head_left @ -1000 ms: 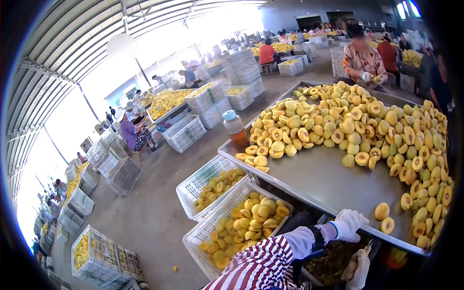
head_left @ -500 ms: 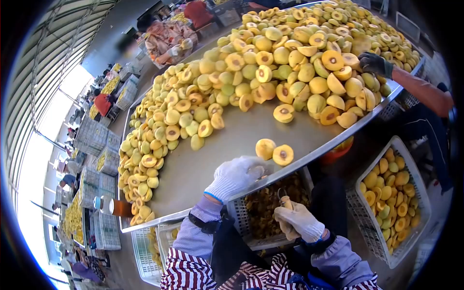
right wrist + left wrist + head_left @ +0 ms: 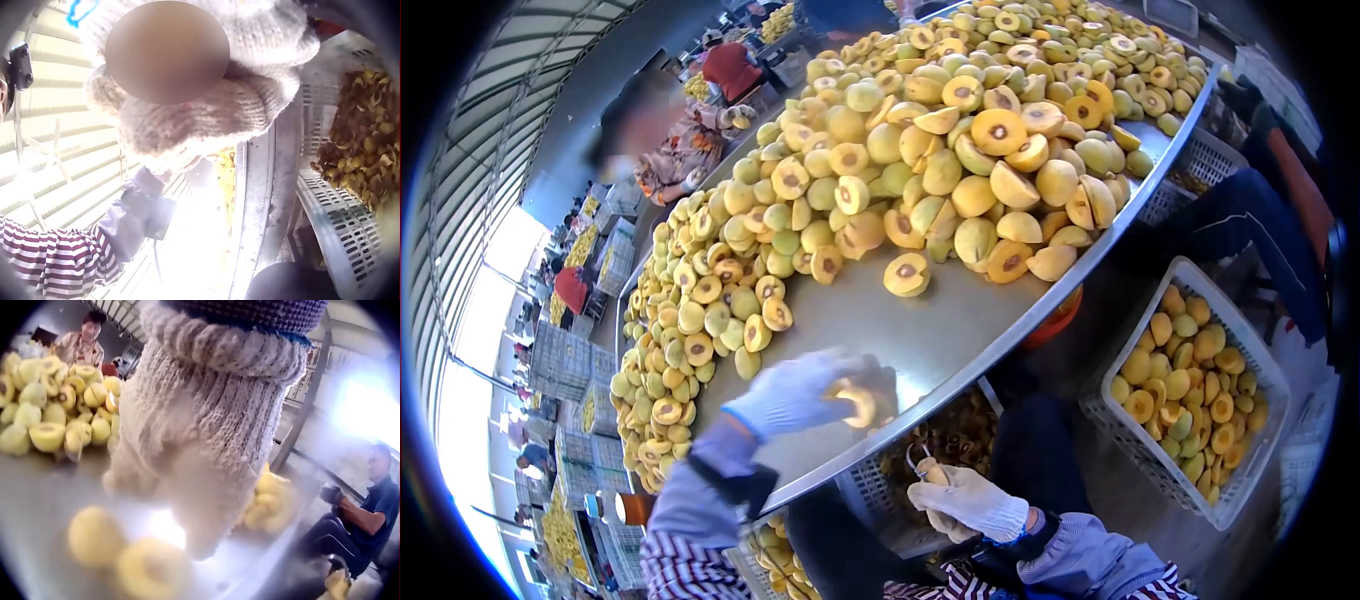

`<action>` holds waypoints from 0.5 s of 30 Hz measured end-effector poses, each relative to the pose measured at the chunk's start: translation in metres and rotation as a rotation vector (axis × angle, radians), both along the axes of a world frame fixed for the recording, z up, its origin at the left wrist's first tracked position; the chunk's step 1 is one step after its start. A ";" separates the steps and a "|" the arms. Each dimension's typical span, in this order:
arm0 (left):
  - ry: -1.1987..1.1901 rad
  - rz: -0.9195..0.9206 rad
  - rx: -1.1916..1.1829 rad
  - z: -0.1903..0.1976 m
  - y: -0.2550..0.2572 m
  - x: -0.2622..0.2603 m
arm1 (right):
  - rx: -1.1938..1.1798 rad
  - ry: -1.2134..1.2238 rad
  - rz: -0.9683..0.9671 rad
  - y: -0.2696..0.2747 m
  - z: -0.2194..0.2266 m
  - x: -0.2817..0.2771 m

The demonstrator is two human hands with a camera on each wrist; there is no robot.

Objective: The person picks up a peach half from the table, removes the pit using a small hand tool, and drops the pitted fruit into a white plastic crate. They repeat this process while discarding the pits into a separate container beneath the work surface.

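My left hand (image 3: 800, 392), in a white knit glove, is over the metal table near its front edge. At its fingertips it holds a yellow peach half (image 3: 858, 405), blurred in the head view. Two blurred peach halves (image 3: 153, 569) show beside the gloved fingers in the left wrist view. Lower down, my gloved right hand (image 3: 975, 502) grips a pitting tool (image 3: 935, 472) with a wooden handle and a curved metal loop. That hand is in front of the table edge, over a crate of brown scraps. In the right wrist view, a blurred oval hides part of the glove (image 3: 206, 119).
A large heap of peach halves (image 3: 880, 150) covers the far part of the metal table (image 3: 960, 325). At right a white crate (image 3: 1260, 440) of halves stands on the floor. The scrap crate (image 3: 340, 231) sits below the edge. Other people work around the table.
The head view has swung from the hall down to the table. My left hand has gone from beside two loose peach halves to holding one. The right hand keeps its tool.
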State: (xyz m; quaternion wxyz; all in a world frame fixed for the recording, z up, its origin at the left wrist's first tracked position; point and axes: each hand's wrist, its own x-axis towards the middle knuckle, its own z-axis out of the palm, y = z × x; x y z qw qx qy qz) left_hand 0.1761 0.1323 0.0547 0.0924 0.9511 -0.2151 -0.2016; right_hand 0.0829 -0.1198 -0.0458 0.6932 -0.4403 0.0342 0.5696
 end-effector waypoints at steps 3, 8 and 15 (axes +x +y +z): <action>-0.068 0.303 0.082 0.074 0.013 0.013 | 0.006 0.037 0.028 -0.002 0.004 -0.001; -0.600 -0.167 0.008 0.087 -0.050 0.075 | 0.033 0.080 0.053 -0.001 -0.007 -0.001; -0.870 -0.431 -0.269 -0.035 -0.223 0.173 | 0.093 0.152 -0.076 -0.025 -0.011 0.002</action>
